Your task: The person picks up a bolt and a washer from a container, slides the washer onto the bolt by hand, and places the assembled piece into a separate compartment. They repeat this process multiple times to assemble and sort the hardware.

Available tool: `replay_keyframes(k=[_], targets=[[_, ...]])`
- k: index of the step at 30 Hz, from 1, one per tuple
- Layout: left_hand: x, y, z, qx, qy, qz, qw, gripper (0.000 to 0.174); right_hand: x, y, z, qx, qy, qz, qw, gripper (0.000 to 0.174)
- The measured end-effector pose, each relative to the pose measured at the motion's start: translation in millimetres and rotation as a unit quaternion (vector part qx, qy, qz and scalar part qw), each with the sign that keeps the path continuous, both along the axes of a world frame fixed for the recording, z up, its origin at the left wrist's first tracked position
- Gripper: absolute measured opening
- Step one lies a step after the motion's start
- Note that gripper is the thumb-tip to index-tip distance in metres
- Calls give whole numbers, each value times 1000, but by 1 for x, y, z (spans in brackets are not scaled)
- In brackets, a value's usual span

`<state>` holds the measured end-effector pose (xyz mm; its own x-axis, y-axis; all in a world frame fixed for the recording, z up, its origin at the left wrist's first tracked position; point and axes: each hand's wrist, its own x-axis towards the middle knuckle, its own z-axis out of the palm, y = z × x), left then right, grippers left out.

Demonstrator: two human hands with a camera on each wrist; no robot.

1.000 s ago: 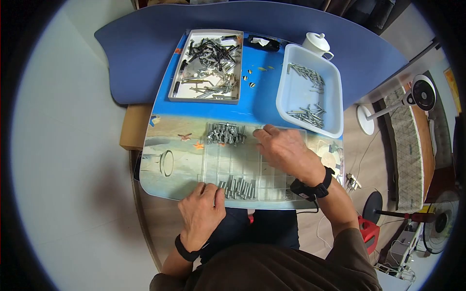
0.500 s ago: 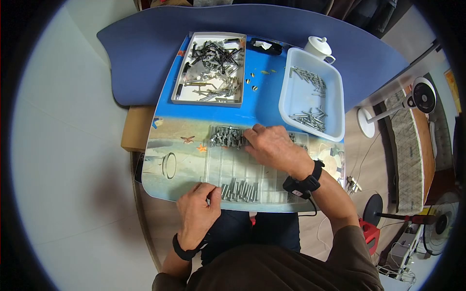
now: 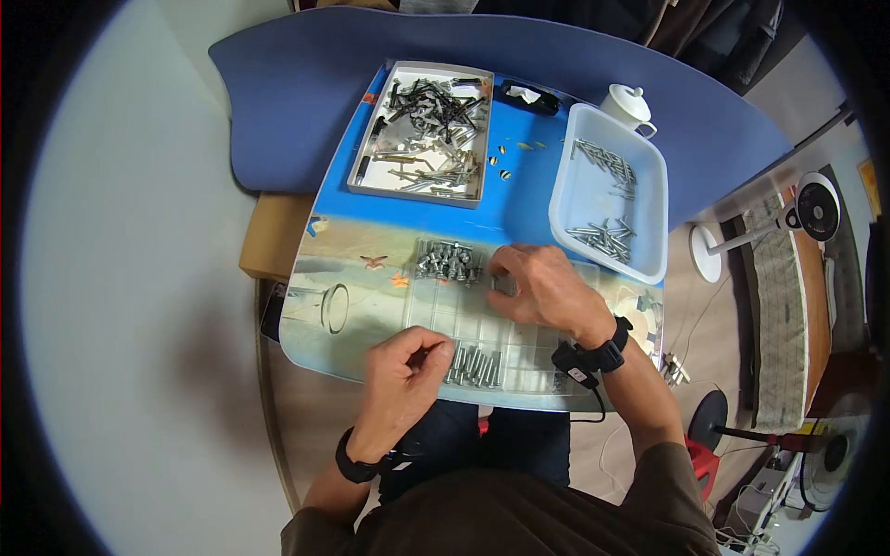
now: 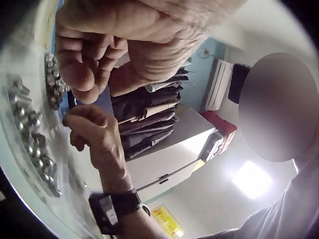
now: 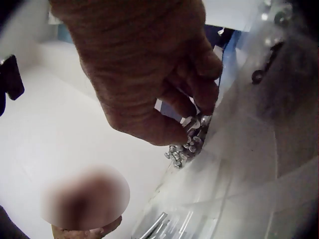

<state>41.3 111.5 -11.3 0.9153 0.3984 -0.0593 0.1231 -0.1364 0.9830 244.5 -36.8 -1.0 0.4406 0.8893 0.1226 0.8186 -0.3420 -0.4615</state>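
Note:
A clear divided plastic organizer (image 3: 471, 326) lies along the near side of the table. Short bolts (image 3: 449, 262) crowd its back left compartments, while longer bolts (image 3: 476, 367) lie side by side in the front ones. My right hand (image 3: 552, 292) is over the back of the organizer, just right of the short bolts. Thumb and fingers pinch a small metal bolt (image 5: 188, 121), partly hidden by the fingertips in the right wrist view. My left hand (image 3: 403, 375) hovers at the organizer's front left corner with fingers loosely curled; nothing shows in it.
Behind the organizer stand a shallow white box (image 3: 415, 196) of mixed screws and black hardware and, to its right, a white plastic tub (image 3: 584, 199) of long screws. A lidded white cup (image 3: 628, 107) and a black tissue pack (image 3: 528, 96) stand farther back.
My right hand moved left to the short bolts, then back slightly right, with its thumb and fingers now parted round a bolt. My left hand has lifted from the organizer's front corner and curled.

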Motion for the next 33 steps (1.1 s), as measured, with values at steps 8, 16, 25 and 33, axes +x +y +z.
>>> replay_keyframes(k=[8, 16, 25, 33], targets=[[22, -24, -4, -287, -12, -19, 958, 31, -39, -26, 29, 80, 93, -52, 991, 26], [31, -50, 7, -412, -6, -48, 910, 28, -59, -48, 28, 161, -3, 10, 987, 30], [31, -54, 10, -253, 6, -61, 966, 26, -46, -69, 39, 188, 237, -50, 952, 41], [41, -68, 20, -51, -29, -73, 996, 41, -26, -89, 12, 202, 459, -31, 865, 17]])
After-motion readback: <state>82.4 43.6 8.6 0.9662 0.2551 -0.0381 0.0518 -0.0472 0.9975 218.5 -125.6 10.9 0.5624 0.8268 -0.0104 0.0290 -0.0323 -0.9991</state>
